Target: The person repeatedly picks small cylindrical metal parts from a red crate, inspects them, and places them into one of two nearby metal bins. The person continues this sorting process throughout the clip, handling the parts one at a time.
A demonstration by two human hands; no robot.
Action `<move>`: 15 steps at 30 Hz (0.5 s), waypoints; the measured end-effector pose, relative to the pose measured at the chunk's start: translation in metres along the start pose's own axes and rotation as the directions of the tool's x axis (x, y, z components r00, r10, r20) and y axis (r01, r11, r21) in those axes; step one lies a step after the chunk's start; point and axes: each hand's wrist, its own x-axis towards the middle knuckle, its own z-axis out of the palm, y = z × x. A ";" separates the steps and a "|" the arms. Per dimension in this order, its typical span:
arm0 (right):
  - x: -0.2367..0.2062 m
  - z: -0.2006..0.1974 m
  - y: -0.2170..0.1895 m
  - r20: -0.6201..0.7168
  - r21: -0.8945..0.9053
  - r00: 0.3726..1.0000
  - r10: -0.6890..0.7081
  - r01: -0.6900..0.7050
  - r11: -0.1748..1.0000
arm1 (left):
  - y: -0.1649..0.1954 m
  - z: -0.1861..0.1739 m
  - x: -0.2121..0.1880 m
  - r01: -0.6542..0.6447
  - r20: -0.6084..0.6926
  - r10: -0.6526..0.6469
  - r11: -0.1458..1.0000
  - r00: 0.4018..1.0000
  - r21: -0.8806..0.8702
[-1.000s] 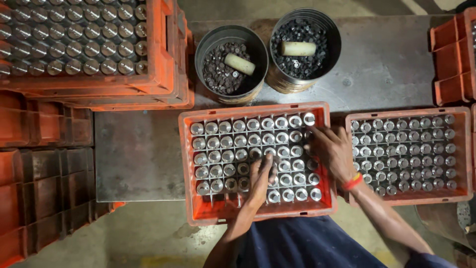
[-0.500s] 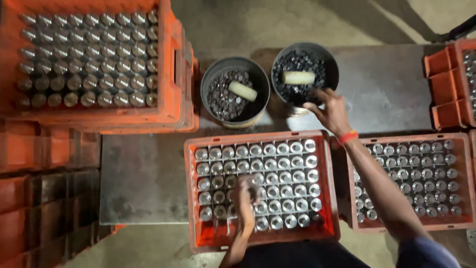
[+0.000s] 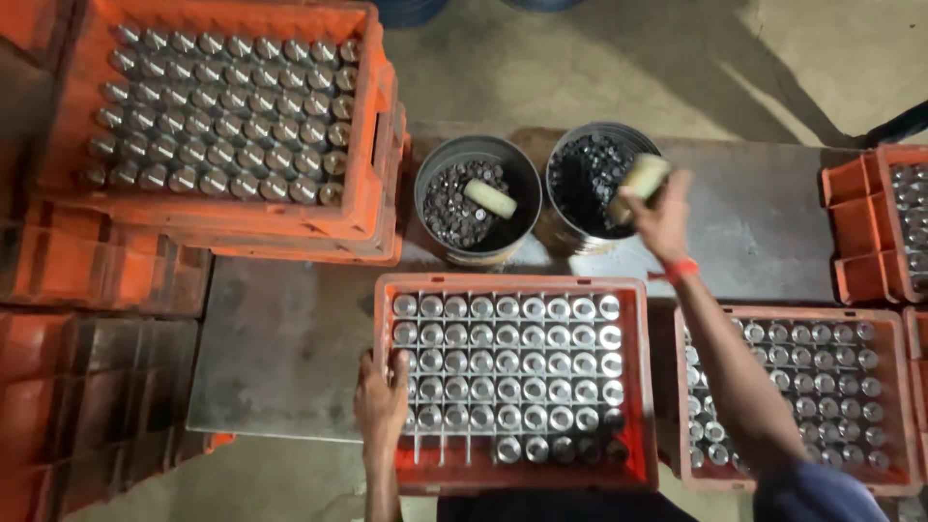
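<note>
Here the right hand (image 3: 662,217) is stretched out over the right-hand metal bucket (image 3: 565,227), fingers wrapped around a pale, stubby cylinder (image 3: 638,184) that looks like a brush or roller; the hand is blurred, so how firmly it grips I cannot tell exactly, but it does hold the piece. A like cylinder (image 3: 490,197) lies on the dark small parts in the left bucket (image 3: 435,227). The left hand (image 3: 380,404) rests flat on the left rim of the middle orange crate (image 3: 522,469), fingers curled over the edge, gripping nothing else. That crate is packed with upright shiny metal cylinders (image 3: 507,362) in a grid, with a few cells at the lower left bare. Judging by look, the metal pieces are rigid, smooth and probably slippery, and a full crate would be heavy, best taken at its two side rims. The pale cylinder seems light and is easiest held round its middle. More filled crates stand to the right (image 3: 894,478) and upper left (image 3: 372,155)
</note>
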 end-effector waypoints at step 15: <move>-0.323 -0.089 -0.028 -0.016 -0.007 0.999 0.042 -0.042 0.999 | -0.032 0.007 0.041 -0.051 0.243 0.121 0.960 0.962 -0.276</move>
